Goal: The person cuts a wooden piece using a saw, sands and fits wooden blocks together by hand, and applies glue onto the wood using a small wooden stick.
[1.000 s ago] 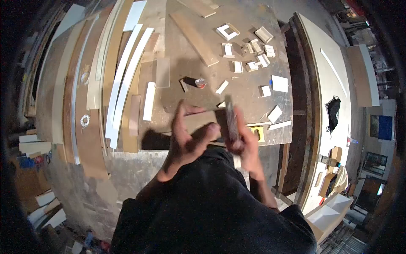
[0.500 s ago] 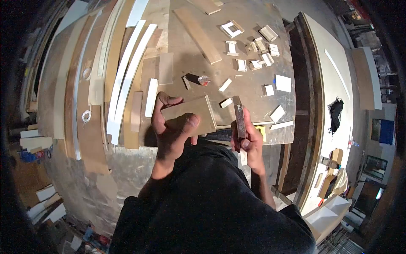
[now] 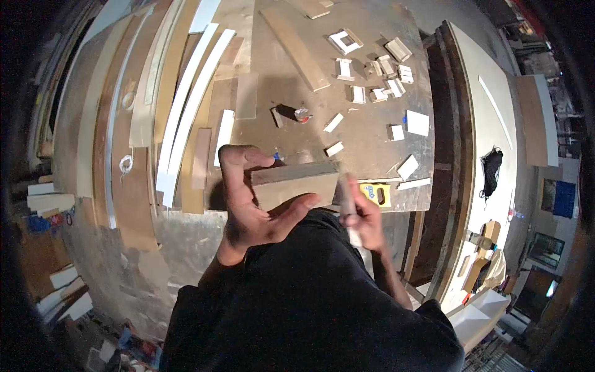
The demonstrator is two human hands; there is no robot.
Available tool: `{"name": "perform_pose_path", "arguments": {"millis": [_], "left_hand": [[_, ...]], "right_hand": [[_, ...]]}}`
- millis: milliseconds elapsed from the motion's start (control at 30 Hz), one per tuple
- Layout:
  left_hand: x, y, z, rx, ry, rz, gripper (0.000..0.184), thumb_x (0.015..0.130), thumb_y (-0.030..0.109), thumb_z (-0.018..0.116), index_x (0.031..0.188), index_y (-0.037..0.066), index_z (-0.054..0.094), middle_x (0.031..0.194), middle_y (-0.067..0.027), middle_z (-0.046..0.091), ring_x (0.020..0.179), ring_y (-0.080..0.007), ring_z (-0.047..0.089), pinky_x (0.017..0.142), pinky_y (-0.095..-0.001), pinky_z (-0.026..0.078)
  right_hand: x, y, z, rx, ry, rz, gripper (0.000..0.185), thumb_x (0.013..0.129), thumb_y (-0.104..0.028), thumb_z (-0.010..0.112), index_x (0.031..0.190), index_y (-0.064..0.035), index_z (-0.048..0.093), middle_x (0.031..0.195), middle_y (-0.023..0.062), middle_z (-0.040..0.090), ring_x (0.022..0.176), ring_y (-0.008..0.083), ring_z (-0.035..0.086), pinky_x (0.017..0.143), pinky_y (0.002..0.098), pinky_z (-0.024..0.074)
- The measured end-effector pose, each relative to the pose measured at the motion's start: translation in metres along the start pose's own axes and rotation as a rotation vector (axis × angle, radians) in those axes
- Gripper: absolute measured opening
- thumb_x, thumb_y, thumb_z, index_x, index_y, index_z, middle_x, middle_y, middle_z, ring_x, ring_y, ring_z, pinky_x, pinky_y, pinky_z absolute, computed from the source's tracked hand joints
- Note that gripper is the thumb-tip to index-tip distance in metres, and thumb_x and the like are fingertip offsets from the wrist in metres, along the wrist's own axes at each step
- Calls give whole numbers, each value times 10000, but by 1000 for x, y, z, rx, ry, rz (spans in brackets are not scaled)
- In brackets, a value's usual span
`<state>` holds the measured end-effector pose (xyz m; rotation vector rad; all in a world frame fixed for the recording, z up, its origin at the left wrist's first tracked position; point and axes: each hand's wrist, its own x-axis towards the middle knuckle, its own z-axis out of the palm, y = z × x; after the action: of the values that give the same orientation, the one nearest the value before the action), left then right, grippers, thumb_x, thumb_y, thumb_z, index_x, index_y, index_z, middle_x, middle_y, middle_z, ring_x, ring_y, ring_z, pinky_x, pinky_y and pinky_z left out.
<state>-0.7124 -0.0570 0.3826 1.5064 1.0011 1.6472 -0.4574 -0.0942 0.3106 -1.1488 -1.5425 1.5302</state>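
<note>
Left hand (image 3: 257,201) around a wood block (image 3: 296,186) (fingers spread).

Scraps (image 3: 396,88) behind saw (image 3: 376,194); strips (image 3: 197,111) left

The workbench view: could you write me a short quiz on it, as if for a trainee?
1. What does the left hand hold? A) a white strip B) a wooden block C) nothing
2. True or false: the black stringy bundle lies on the pale side table.
3. Fill in the colour: the handled object beside the right hand is mostly ____.
Key: 1 B; 2 true; 3 yellow.
</note>
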Motion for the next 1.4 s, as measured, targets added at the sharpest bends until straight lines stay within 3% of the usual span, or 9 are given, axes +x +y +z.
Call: {"name": "perform_pose_path", "arguments": {"millis": [233,333,500,600,767,867,967,1167,1400], "left_hand": [[1,9,-7,328,-219,-93,484,662,302,942,929,-1,675,838,-82,712,706,-152,691,660,-275,543],[-2,13,-4,476,-222,-86,309,717,204,889,895,17,720,768,-111,720,674,-208,717,629,-302,542],[-7,5,-6,559,-233,-11,276,746,108,822,982,10,717,836,-139,726,732,-258,724,647,-334,553],[-14,9,-8,598,-316,-79,324,726,51,790,1039,11,715,939,-149,737,793,-269,735,690,-346,571],[-23,-2,-16,504,-256,-60,368,706,12,777,1070,34,721,1030,-128,744,937,-263,739,806,-337,585],[-21,-4,-17,518,-274,-67,388,701,-3,775,1083,39,724,1060,-127,741,971,-266,732,838,-342,584],[-17,1,-10,508,-308,-44,413,679,-34,754,1085,36,722,1088,-129,734,1009,-269,722,877,-357,578],[-17,-6,-11,374,-265,119,465,613,-90,733,1051,64,727,1085,-92,742,1027,-236,722,896,-362,578],[-9,-1,-9,317,-233,194,307,677,-37,797,961,59,727,1002,-95,748,916,-259,740,796,-327,594]], "right_hand": [[18,-51,-18,-198,70,-476,921,700,-330,804,1457,49,443,1422,263,517,1285,359,542,1072,400,399],[32,-85,-9,-420,63,-325,908,592,-202,806,1422,15,509,1052,184,600,946,283,617,877,355,491],[36,-91,-5,-516,68,-202,852,613,-152,783,1408,13,525,939,145,560,812,264,589,751,343,506],[39,-71,-1,-474,26,-373,830,614,-123,788,1400,-15,543,934,142,583,827,283,614,730,369,521],[36,-49,-36,-550,122,176,761,747,-159,801,1446,-68,513,1267,221,620,1015,259,649,878,391,532],[28,-44,-30,-212,107,-251,752,786,-192,775,1466,-70,479,1459,251,496,1354,346,477,1118,424,364],[33,-53,-4,-300,37,-473,825,709,-178,800,1464,-67,485,1374,242,561,1227,329,566,1058,411,423],[37,-54,-10,-567,76,278,812,749,-167,793,1473,-19,459,1217,181,602,1068,254,596,1004,368,458],[24,-37,-8,-161,184,-287,816,794,-219,780,1517,-117,417,1511,238,442,1388,359,443,1146,454,323]]}}
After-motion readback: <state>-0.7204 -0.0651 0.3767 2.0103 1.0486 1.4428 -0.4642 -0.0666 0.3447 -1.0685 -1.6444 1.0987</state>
